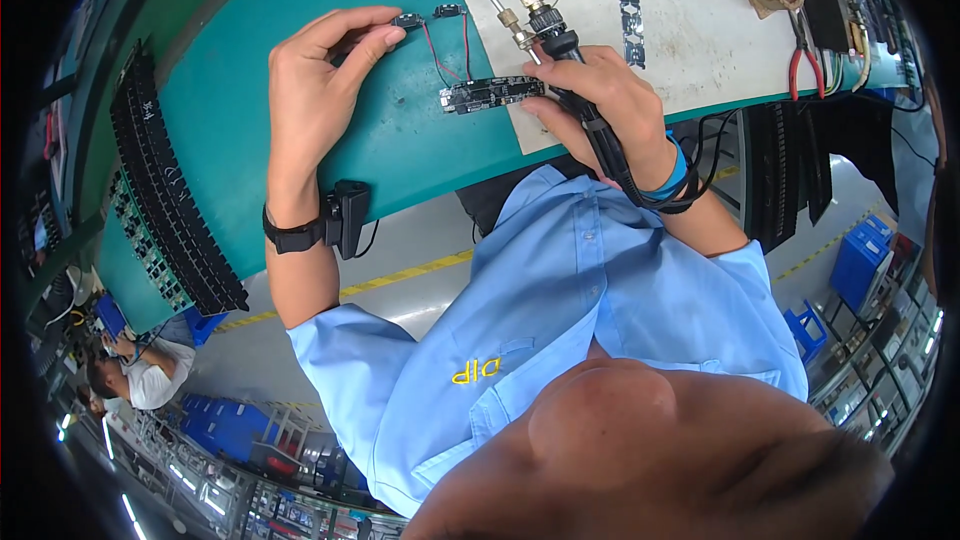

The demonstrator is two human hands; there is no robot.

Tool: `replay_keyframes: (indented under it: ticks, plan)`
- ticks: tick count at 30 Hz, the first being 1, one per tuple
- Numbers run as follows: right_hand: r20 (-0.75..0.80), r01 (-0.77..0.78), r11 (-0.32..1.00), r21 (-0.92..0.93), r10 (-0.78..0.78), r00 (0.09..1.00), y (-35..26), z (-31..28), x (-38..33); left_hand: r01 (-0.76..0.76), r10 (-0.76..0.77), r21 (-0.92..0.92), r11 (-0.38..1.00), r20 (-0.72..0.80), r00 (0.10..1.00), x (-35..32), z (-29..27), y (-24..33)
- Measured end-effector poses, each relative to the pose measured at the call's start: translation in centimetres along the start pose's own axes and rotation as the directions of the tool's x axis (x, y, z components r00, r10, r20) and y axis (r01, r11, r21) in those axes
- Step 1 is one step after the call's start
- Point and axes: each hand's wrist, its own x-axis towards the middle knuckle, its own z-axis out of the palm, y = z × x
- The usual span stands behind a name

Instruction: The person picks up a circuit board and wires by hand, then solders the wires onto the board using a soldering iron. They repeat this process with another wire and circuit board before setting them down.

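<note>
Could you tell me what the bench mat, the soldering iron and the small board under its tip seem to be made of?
The bench mat looks like matte teal rubber or vinyl, with an even, dull surface. The soldering iron in the right hand has a shiny metal shaft with brassy fittings and a black grip, probably plastic or rubber. The small board appears to be a dark rigid circuit board, studded with tiny parts.

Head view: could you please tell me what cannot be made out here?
- Soldering iron tip: too small against the metal tubes.
- Small part under the left hand fingertips: partly covered.
- Circuit board right end: hidden by the right hand.
- Pliers and clutter top right: bent by the rim.
</note>
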Motion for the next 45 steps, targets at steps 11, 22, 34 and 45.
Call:
replay_keyframes:
  ticks: [11,22,34,45]
  plan:
    - [-0.041,-0.043,0.987,0.154,0.05,0.998,-0.5,-1.5,-0.7,-0.078,0.078,0.029,0.997,0.009,0.997,0.4,-0.6,0.2]
    - [-0.205,-0.106,0.985,0.136,0.132,0.97,5.5,-9.3,-2.5,-0.33,0.354,0.249,0.911,-0.057,0.934,-0.4,-2.3,4.2]
    - [-0.295,-0.176,0.94,0.291,0.264,0.918,6.9,-8.3,-2.7,-0.453,0.453,0.064,0.889,0.014,0.891,2.6,2.7,12.7]
    - [-0.426,-0.138,0.946,0.293,0.258,0.867,5.1,-8.3,-2.0,-0.515,0.535,-0.16,0.842,0.128,0.835,7.6,12.3,21.2]
